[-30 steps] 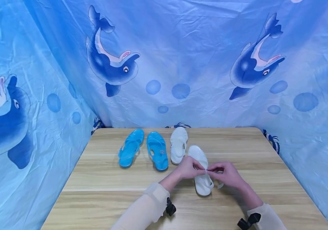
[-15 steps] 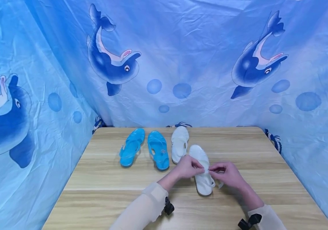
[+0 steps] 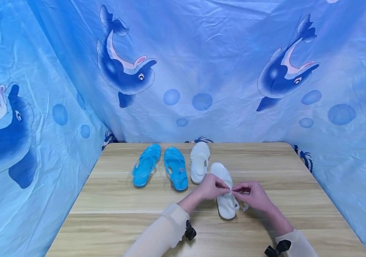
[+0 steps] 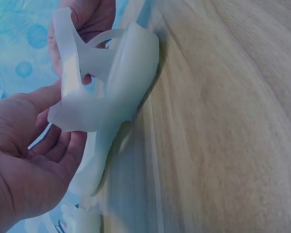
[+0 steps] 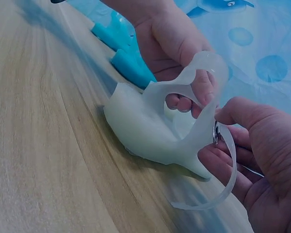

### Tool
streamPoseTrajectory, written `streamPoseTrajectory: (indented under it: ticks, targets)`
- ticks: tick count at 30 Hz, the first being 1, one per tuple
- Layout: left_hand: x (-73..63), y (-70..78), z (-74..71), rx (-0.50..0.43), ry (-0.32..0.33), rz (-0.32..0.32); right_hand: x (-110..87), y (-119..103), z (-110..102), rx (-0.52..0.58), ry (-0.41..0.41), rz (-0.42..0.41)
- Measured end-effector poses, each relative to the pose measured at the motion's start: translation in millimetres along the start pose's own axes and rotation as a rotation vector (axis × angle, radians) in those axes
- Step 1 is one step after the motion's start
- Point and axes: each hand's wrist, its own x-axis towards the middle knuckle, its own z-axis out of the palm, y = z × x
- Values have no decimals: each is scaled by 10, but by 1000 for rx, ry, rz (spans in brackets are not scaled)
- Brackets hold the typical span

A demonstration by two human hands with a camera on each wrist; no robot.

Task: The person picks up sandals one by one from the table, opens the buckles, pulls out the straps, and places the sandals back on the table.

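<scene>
A white jelly sandal (image 3: 226, 210) lies on the table, toe pointing away, right of the other shoes. My left hand (image 3: 211, 187) reaches over its left side and pinches the upper strap (image 4: 72, 87) between thumb and fingers. From the right, my right hand (image 3: 254, 196) pinches the strap at a small metal buckle (image 5: 216, 132). Both sets of fingertips nearly meet above the sole. A thin strap end (image 5: 234, 165) curves loosely down beside my right fingers. Exactly how the strap sits in the buckle is hidden by the fingers.
A second white sandal (image 3: 199, 160) lies just left of the held one. Two blue sandals, one angled (image 3: 146, 164) and one nearer the middle (image 3: 175, 167), lie farther left on the wooden table (image 3: 115, 221). A dolphin-print curtain (image 3: 234, 64) surrounds the table.
The fingertips of both hands shift very slightly at the strap, a small gap between them opening and narrowing again. The sandals keep their places.
</scene>
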Motion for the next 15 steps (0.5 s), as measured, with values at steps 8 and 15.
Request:
streamPoseTrajectory:
  ticks: [8,15]
  targets:
    - [1,-44,-1,16,27,23,-20,5,3,-2,19,-21]
    - [12,19,6,25,5,55,-19,13,17,12,12,-20]
